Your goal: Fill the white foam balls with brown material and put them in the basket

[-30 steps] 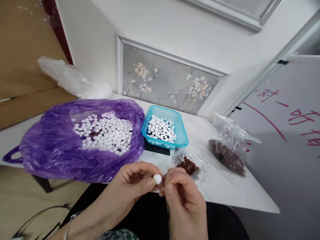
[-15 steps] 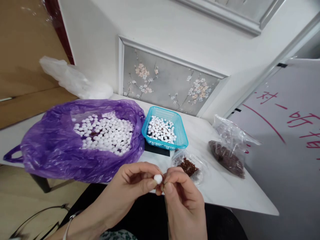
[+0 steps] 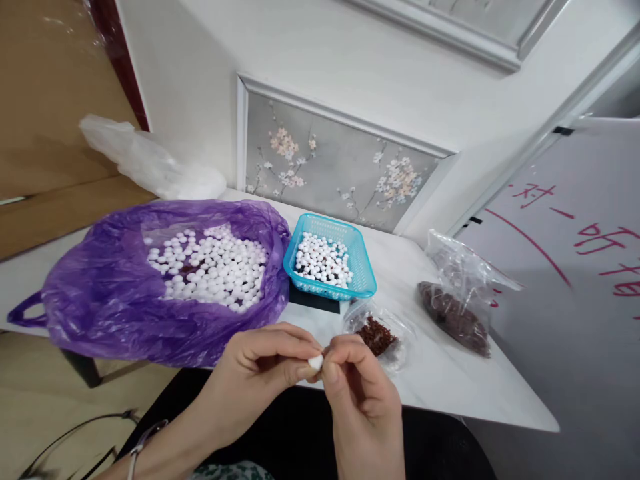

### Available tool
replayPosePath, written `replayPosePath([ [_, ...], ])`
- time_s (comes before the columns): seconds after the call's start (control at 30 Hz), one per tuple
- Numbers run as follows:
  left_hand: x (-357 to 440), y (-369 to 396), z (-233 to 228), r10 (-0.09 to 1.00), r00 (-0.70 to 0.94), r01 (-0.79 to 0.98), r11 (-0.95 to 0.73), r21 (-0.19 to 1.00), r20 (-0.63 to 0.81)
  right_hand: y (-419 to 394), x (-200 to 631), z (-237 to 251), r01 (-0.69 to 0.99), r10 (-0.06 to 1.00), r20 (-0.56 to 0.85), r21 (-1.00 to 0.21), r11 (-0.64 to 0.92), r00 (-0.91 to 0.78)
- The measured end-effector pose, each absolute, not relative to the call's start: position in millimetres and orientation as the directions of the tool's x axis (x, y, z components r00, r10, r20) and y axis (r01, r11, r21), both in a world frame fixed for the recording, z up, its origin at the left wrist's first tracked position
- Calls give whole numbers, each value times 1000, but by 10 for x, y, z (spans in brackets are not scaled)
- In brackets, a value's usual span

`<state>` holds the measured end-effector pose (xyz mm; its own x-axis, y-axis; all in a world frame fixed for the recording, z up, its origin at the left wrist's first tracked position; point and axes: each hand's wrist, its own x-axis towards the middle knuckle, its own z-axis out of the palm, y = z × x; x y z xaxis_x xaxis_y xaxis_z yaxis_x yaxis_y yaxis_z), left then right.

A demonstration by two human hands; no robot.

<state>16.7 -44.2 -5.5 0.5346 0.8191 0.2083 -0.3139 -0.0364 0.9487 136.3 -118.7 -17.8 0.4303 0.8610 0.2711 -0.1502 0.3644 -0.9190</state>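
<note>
Together both hands (image 3: pixel 320 383) pinch white bead (image 3: pixel 315 362).

Left hand (image 3: pixel 260 373) pinches small white bead (image 3: pixel 315 362) between thumb and fingertips; right hand (image 3: pixel 363 393) meets it, fingertips touching bead. Behind on white table (image 3: pixel 450 387): purple bag (image 3: pixel 125 313) of white beads, turquoise basket (image 3: pixel 363 267) with more, two clear bags of dark red-brown bits (image 3: pixel 380 333).

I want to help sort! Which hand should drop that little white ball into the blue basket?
Probably the left hand: its fingers already pinch the white ball. The right hand only touches it, though the blue basket sits within reach of both.
</note>
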Motion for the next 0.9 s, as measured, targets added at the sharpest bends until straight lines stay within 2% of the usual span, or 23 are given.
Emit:
replayPosePath([
  [0.1,176,-433,-85,827,522,-299,-52,953,209,-1176,1376,-191,-125,864,258,-932,341,433],
  [0.23,186,-422,-147,829,536,-284,3,959,156,-1135,1390,-228,-194,897,152,-948,251,416],
  [0.33,200,-436,-180,821,566,-342,148,928,78,-1109,1414,-257,-354,925,89,-907,229,370],
  [0.43,198,-456,-186,796,604,-406,356,842,-46,-1122,1486,-290,-444,932,110,-856,265,345],
  [0.5,181,-458,-187,784,611,-440,450,777,-108,-1154,1550,-313,-392,910,126,-873,291,395],
  [0.57,167,-451,-188,785,607,-470,477,743,-120,-1195,1602,-342,-332,887,102,-903,273,451],
  [0.67,175,-440,-188,809,578,-474,439,763,-107,-1258,1618,-412,-313,869,42,-923,222,493],
  [0.8,216,-441,-179,843,520,-457,411,789,-138,-1332,1520,-540,-244,873,66,-948,206,482],
  [0.9,220,-453,-169,850,518,-463,372,804,-95,-1374,1392,-617,-178,881,65,-970,166,468],
])
